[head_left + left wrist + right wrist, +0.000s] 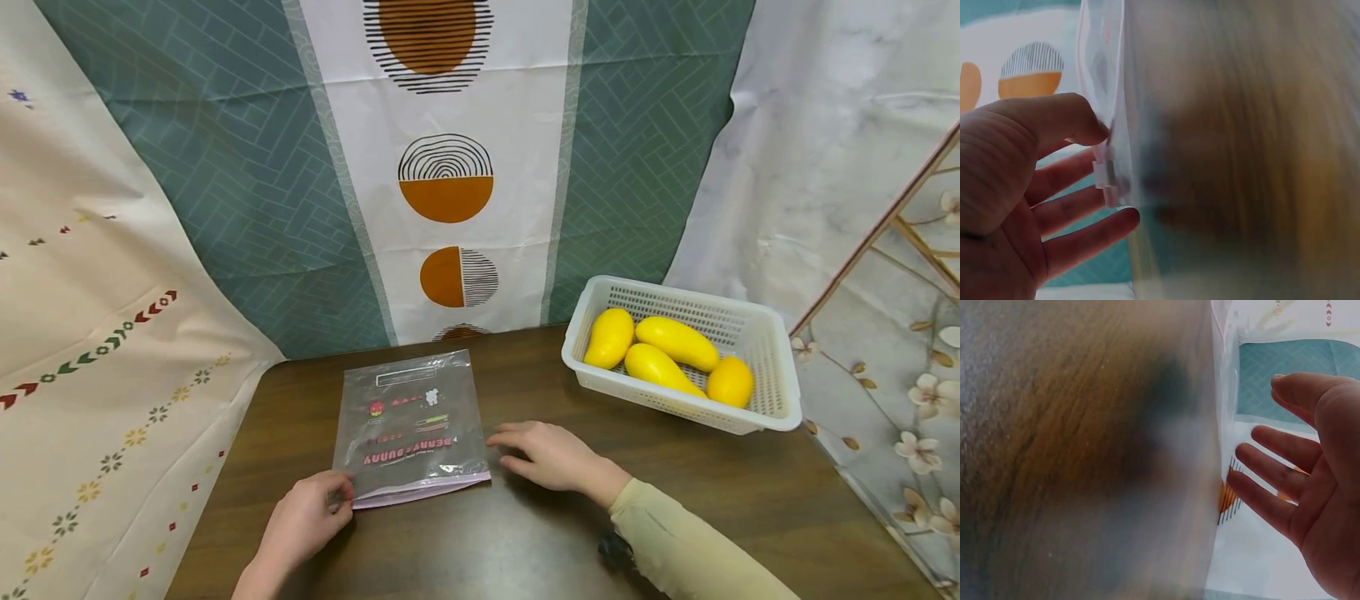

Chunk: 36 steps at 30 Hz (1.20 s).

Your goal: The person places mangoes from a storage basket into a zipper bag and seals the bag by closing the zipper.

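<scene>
A clear zip bag (pixel 408 425) with pink printing lies flat on the table, its pink zip edge toward me. At its near left corner, my left hand (pixel 306 512) pinches the zip edge between thumb and forefinger. Close to that grip sits a small pale slider (pixel 1104 174), and the other fingers (pixel 1091 240) spread out behind it. Beside the bag's right edge, my right hand (pixel 551 457) has its fingers extended and grips nothing. The right wrist view shows those fingers (pixel 1272 472) spread near the bag's edge.
A white perforated basket (pixel 776 367) stands at the back right, with several yellow mango-shaped fruits (pixel 677 343) in it. The dark wood table (pixel 420 554) meets a patterned cloth (pixel 480 192) behind. A small dark object (pixel 615 548) lies by the right sleeve.
</scene>
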Tool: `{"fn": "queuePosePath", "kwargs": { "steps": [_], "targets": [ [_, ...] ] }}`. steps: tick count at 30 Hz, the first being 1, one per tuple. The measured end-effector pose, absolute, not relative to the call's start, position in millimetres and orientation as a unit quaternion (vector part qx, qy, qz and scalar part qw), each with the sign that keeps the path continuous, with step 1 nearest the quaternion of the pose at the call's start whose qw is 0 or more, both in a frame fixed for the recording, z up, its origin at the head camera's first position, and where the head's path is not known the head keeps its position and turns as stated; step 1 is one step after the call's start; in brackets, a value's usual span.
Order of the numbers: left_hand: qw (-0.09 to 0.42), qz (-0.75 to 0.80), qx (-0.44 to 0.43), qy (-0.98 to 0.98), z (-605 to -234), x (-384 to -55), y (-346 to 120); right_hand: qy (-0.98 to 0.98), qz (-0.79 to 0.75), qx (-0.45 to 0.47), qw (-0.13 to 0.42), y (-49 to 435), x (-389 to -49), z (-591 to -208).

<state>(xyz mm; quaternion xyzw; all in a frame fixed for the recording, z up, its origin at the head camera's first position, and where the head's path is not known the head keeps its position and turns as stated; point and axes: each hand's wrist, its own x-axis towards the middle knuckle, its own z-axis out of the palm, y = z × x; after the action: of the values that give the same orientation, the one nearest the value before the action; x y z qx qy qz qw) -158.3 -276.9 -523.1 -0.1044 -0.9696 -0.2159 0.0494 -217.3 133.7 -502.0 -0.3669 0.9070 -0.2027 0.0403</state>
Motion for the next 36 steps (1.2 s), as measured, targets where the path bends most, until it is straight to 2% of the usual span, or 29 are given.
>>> {"fn": "queuePosePath", "kwargs": {
  "steps": [10,18,27,36],
  "targets": [
    [0.15,-0.214,-0.179,-0.948,-533.2,-168.1,-243.8,0.92,-0.196,-0.338,0.029,130.8,-222.4,-513.7],
    [0.226,-0.18,-0.275,-0.917,-534.0,-177.7,-232.9,0.928,-0.196,-0.317,0.022,134.3,-223.0,-516.3],
    [0.231,-0.15,-0.325,-0.905,-531.3,-177.8,-227.9,0.926,-0.212,-0.311,0.028,138.7,-223.9,-512.6],
    [0.237,-0.119,-0.29,-0.92,-529.6,-173.9,-224.2,0.924,-0.216,-0.316,0.022,141.2,-222.7,-509.6]
  ]
}}
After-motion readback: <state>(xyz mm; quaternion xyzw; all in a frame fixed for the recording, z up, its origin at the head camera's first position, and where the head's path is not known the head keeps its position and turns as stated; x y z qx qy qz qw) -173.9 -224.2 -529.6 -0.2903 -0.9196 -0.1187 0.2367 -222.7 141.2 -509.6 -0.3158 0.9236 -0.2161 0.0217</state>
